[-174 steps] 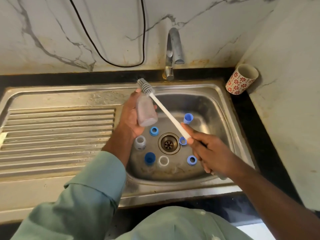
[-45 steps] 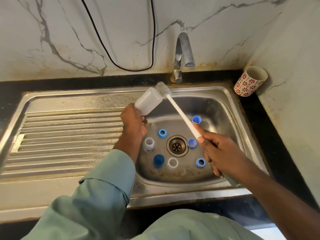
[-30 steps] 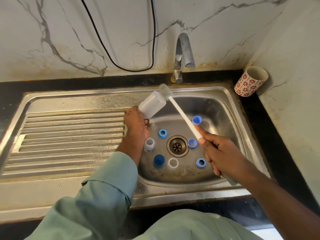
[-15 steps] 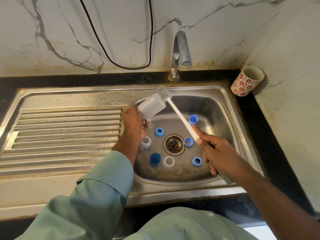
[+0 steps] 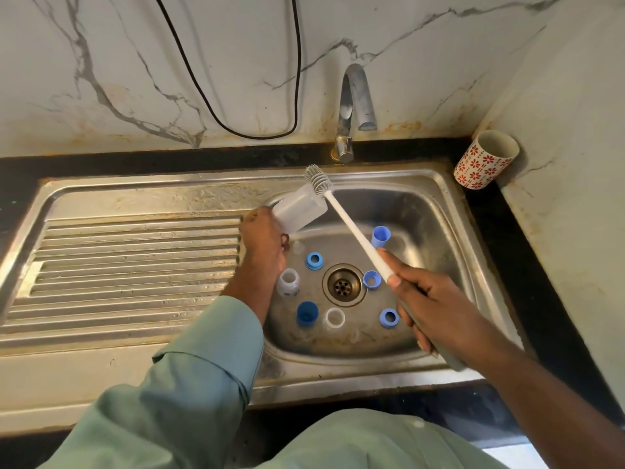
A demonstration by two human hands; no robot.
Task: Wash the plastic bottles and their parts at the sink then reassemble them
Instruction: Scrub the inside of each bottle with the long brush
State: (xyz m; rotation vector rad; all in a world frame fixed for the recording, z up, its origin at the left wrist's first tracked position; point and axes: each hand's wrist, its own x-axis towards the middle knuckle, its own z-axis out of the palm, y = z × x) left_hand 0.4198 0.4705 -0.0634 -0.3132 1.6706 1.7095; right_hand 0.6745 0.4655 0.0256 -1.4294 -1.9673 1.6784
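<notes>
Bottle (image 5: 299, 211), clamped in the left hand (image 5: 265, 247), is now tipped base-up from upright; the right hand (image 5: 429, 304) grips the brush (image 5: 345, 218), scrubbing its underside. Interior unconfirmed.

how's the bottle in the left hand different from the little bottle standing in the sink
The held bottle is larger, tilted on its side above the basin, gripped by the left hand. The small bottle stands upright on the sink floor, untouched, with blue markings. Both are translucent white plastic, uncapped.

Person at the sink (image 5: 439, 184): pale green long sleeve with buttoned cuff (image 5: 209, 353) on left arm; right forearm (image 5: 527, 394) bare.
</notes>
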